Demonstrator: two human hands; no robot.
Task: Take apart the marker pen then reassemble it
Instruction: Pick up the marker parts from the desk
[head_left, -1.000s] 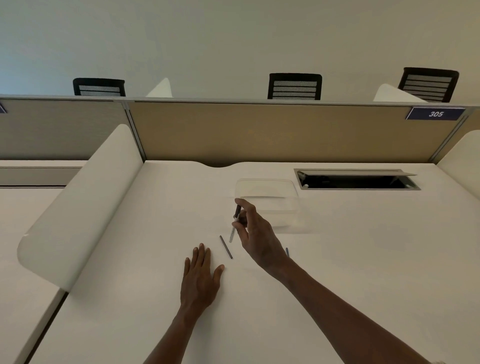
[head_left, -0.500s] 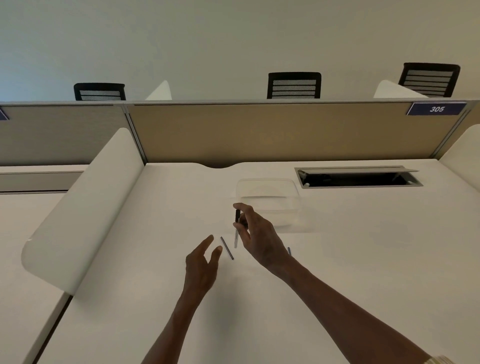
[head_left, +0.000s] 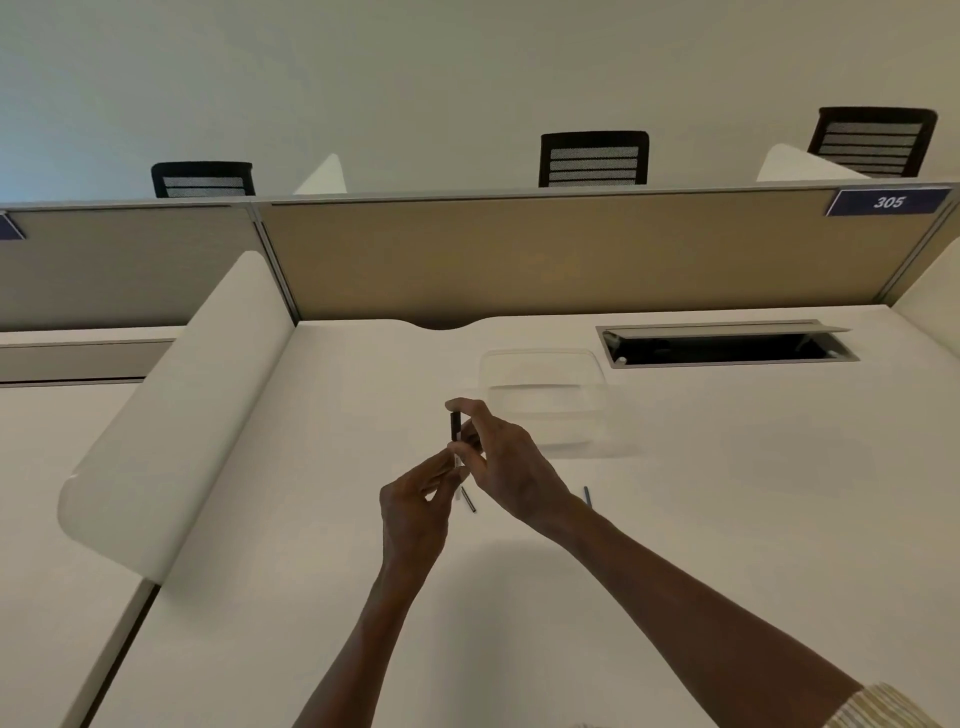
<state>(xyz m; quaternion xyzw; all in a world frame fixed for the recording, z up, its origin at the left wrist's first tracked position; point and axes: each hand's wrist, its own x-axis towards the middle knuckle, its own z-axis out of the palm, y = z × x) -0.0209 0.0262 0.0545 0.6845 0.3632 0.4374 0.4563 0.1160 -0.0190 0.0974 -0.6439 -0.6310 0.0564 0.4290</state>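
I hold the marker pen (head_left: 456, 427) upright above the desk, its dark upper end showing and its pale lower part mostly covered by fingers. My right hand (head_left: 501, 460) pinches the dark upper part between thumb and fingers. My left hand (head_left: 418, 506) has its fingertips closed on the pale lower end. A thin dark rod (head_left: 469, 500) lies on the white desk (head_left: 727, 519) just below the hands. Another small dark piece (head_left: 587, 496) lies on the desk behind my right wrist.
A clear plastic container (head_left: 543, 397) stands just beyond the hands. A cable hatch (head_left: 727, 345) is open at the back right. A white curved divider (head_left: 171, 410) bounds the desk on the left, a tan partition (head_left: 571, 260) at the back.
My left hand lifted off the desk and came up to grip the marker's lower end. My right hand kept the marker and turned it more upright.
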